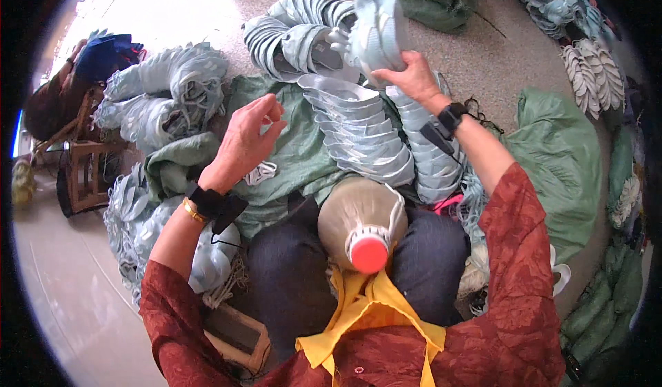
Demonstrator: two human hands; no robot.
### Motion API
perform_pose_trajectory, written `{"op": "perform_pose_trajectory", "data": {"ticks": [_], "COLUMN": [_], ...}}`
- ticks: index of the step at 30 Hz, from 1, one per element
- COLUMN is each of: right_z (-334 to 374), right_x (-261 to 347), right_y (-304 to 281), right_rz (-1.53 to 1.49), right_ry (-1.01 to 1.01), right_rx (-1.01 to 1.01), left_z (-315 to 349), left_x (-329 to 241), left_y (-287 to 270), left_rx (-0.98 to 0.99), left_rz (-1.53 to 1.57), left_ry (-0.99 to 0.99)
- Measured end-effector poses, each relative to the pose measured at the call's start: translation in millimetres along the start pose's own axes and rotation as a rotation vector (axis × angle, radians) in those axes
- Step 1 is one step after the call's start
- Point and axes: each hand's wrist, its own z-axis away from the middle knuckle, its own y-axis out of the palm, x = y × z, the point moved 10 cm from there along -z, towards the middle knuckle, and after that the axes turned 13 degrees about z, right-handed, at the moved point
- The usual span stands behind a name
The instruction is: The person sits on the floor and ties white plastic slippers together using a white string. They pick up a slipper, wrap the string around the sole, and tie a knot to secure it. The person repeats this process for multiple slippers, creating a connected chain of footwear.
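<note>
High at the far middle, my right hand (414, 80) grips a small stack of pale blue shoe uppers (378, 25), thumb on the near side. Below it, two rows of nested shoe uppers (362, 135) lie on a green cloth (289, 156). My left hand (248, 135) hovers over the cloth's left part, its fingers loosely curled; whatever they may hold is hidden. Beneath that wrist a small bundle of white laces (261, 173) rests on the cloth. Farther off, more uppers stand in a curved row (286, 35) on the speckled floor.
Between my knees stands a large cloudy plastic bottle (358, 208) with a red cap. Heaped uppers (165, 90) lie on the left, near a wooden stool (89, 173). Green sacks (558, 166) lie on the right, and another green bundle (441, 1) is at the far side.
</note>
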Motion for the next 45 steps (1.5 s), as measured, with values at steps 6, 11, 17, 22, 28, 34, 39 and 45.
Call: {"op": "perform_pose_trajectory", "data": {"ticks": [6, 11, 17, 22, 28, 34, 39, 45], "right_z": [-5, 4, 18, 47, 216, 249, 237, 232], "right_x": [-41, -56, -65, -61, -111, -95, -111, -119], "right_y": [109, 156, 155, 71, 72, 101, 102, 67], "right_rz": [0.059, 0.161, 0.112, -0.049, 0.159, 0.412, 0.36, 0.401], "right_ry": [-0.168, -0.303, -0.255, -0.091, 0.262, 0.271, 0.332, 0.231], "right_rx": [0.184, 0.296, 0.325, -0.017, 0.287, 0.377, 0.261, 0.184], "left_z": [-64, -105, -140, -130, -123, -95, -80, -60], "left_x": [38, 64, 125, 178, 194, 200, 209, 197], "left_y": [72, 148, 195, 221, 237, 242, 224, 238], "left_rx": [0.114, 0.304, 0.479, 0.65, 0.657, 0.652, 0.527, 0.537], "left_rz": [-0.116, -0.25, -0.277, -0.369, -0.285, -0.188, -0.022, 0.43], "left_ry": [0.133, 0.287, 0.103, -0.081, -0.222, -0.342, -0.376, -0.541]}}
